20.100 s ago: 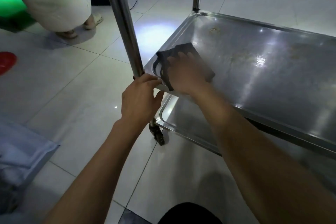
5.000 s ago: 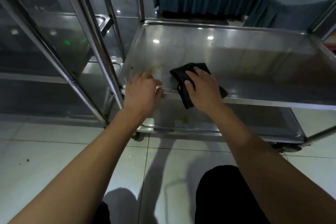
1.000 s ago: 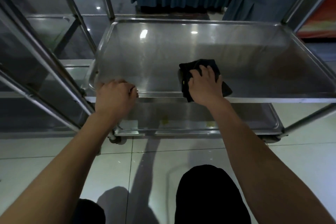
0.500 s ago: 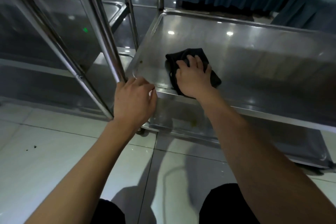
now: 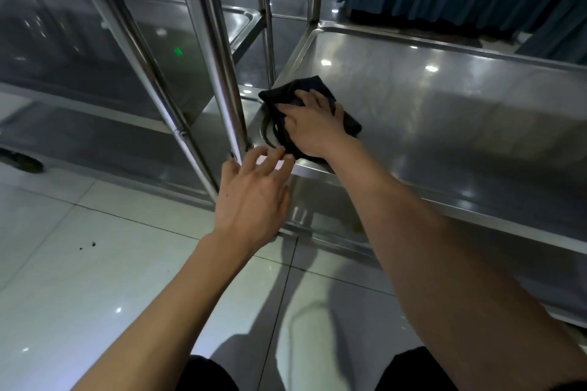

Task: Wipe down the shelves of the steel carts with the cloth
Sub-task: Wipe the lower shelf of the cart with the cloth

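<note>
A: Two hands in the head view, only one working. Right hand [image 5: 314, 124] lies flat, fingers spread, pressing the cloth [image 5: 347, 124] onto the middle shelf [image 5: 444, 124] at its near-left corner, by the post [image 5: 222, 73].

B: Gripping the cloth?

A: Pinned under the palm more than gripped; fingers are not curled round it. Cloth is dark, bunched, part hidden by the hand.

B: Left hand?

A: Left hand [image 5: 254, 197] is open and holds nothing, fingers loose, tips at the shelf's front rim [image 5: 317, 170] beside the post. Whether they touch the rim, cannot tell; the hand is blurred.

B: Step in hand?

A: Wiping the middle shelf, corner end, I judge. Broad steel to the right looks untouched by the cloth for now. Lower shelf [image 5: 333, 216] shows a yellowish spot [image 5: 359, 227]. A second cart [image 5: 95, 79] stands to the left.

B: Next move?

A: Probably steady the cart with the left hand, then sweep the cloth right along the shelf, pressing evenly into the rim's curve. Lower shelf afterwards.
</note>
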